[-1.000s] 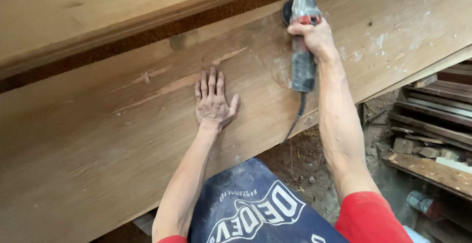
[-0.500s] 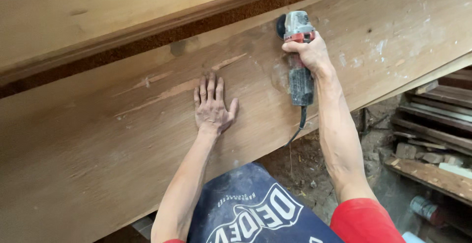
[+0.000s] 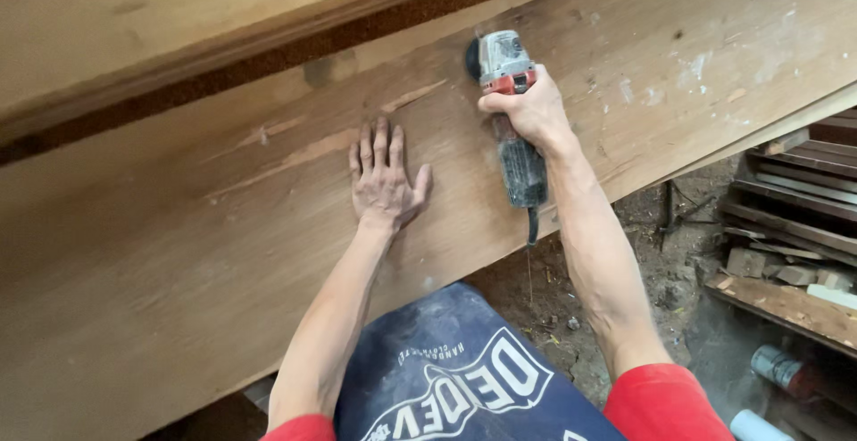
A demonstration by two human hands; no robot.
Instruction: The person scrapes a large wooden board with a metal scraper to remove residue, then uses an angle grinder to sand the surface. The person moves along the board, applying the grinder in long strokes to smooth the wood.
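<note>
1. Two bare hands are working on one big wooden plank (image 3: 223, 262) that runs diagonally across the whole view, sloping up to the right.
2. Left hand (image 3: 382, 182) lies flat on the plank, palm down, fingers straight and close together, thumb stuck out to the side. It grips nothing, it just presses on the wood.
3. Right hand (image 3: 529, 109) is wrapped tight around an angle grinder (image 3: 509, 111), fingers curled closed round the neck just behind the red-and-grey head. Disc end points up toward the plank's far edge, dark dusty body points back toward the person.
4. Grinder sits on the plank just right of the left hand, near it but not touching.
5. Grinder's black cord (image 3: 533, 225) drops off the near edge of the plank.
6. Pale scraped streaks (image 3: 312, 151) run across the wood just beyond the left fingertips.
7. Another board (image 3: 178, 12) lies above, with a dark gap between.
8. Dirt floor (image 3: 571, 289) shows below, and stacked wood offcuts (image 3: 786, 253) sit off to the right.
</note>
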